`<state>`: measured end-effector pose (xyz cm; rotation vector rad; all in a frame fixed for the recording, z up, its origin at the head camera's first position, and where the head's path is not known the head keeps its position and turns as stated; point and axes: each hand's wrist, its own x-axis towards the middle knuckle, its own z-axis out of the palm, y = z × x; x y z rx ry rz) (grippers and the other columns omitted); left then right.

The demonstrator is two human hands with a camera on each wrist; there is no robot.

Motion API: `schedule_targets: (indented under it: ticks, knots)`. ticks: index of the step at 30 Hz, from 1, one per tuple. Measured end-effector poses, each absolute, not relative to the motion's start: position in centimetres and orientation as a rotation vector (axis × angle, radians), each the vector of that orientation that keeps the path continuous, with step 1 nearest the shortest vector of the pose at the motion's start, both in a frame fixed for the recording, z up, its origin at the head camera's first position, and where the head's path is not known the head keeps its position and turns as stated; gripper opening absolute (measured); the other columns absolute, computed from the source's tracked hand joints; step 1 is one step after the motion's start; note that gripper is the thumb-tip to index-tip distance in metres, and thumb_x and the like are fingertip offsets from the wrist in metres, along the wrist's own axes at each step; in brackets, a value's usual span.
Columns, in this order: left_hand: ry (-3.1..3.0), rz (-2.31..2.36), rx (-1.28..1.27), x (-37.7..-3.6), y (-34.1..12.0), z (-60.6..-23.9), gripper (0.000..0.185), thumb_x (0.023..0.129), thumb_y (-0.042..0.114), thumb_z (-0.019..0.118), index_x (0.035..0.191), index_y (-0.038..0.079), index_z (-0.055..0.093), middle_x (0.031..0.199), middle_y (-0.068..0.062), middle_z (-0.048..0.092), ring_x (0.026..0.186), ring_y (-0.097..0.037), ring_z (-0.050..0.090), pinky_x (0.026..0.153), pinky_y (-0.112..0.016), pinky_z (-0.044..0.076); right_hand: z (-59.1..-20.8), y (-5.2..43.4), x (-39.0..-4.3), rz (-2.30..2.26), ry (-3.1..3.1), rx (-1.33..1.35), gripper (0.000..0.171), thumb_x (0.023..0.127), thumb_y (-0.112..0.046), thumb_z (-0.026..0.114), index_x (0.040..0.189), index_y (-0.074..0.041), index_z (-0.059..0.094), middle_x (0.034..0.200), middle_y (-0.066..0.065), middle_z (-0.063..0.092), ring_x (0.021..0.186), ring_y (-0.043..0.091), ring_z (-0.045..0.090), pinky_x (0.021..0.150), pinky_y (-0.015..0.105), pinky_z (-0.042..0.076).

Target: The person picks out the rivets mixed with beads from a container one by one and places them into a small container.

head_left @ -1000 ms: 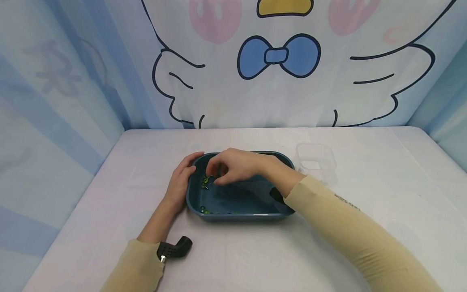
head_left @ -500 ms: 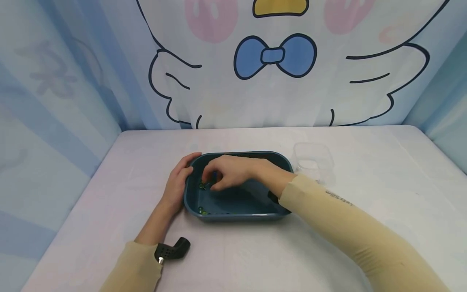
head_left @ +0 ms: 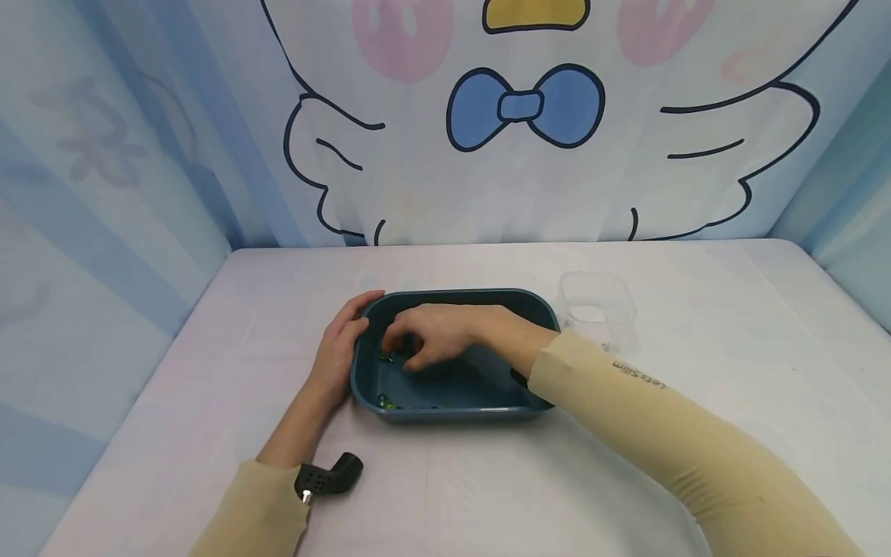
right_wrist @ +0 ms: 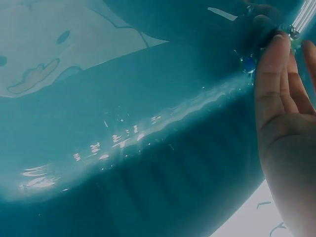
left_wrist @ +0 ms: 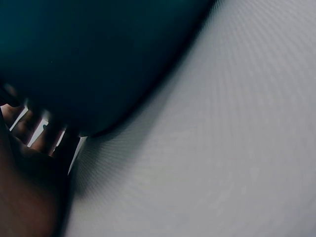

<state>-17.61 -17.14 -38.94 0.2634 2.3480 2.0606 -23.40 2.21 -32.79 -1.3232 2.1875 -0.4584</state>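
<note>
A dark teal rectangular basin stands on the table. My left hand holds its left end, the thumb on the rim and the fingers along the outer wall; the left wrist view shows these fingers dimly. My right hand reaches inside with its fingers pointing down at the left part and a gap between thumb and forefinger. Under the fingertips are small glassy green marbles, partly hidden, and a blue marble shows in the right wrist view. More green marbles lie in the near left corner.
A clear plastic container stands just right of the basin, near its far corner. Pale cloth covers the table. A printed curtain hangs behind the table and along the sides.
My right hand has moved down and slightly left into the basin, covering more of the marbles. The left hand keeps its place on the basin, while the whole view has shifted slightly.
</note>
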Motion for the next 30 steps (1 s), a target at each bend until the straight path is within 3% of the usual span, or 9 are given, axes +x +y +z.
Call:
schedule_targets:
  ticks: [13, 30]
  knots:
    - [2.332, 2.075, 0.269, -17.61, -17.32, -39.01, 0.048, 0.105, 0.010, 0.027, 0.150, 0.009, 0.043, 0.154, -0.008, 0.042, 0.139, -0.022, 0.038, 0.118, -0.046, 0.025, -32.78, 1.63, -23.24, -0.384, 2.206, -1.385, 0.031, 0.097, -0.016, 0.069, 0.127, -0.010, 0.068, 0.128, 0.004, 0.057, 0.106, 0.015, 0.054, 0.092, 0.025, 0.046]
    - [2.332, 2.075, 0.258, -17.66, -17.07, -39.00, 0.048, 0.105, 0.009, 0.028, 0.150, 0.008, 0.043, 0.154, -0.007, 0.041, 0.142, -0.020, 0.035, 0.119, -0.044, 0.022, -32.81, 1.90, -23.29, -0.354, 2.249, -1.262, 0.009, 0.093, -0.008, 0.073, 0.100, -0.014, 0.072, 0.104, -0.002, 0.062, 0.092, 0.013, 0.058, 0.084, 0.025, 0.049]
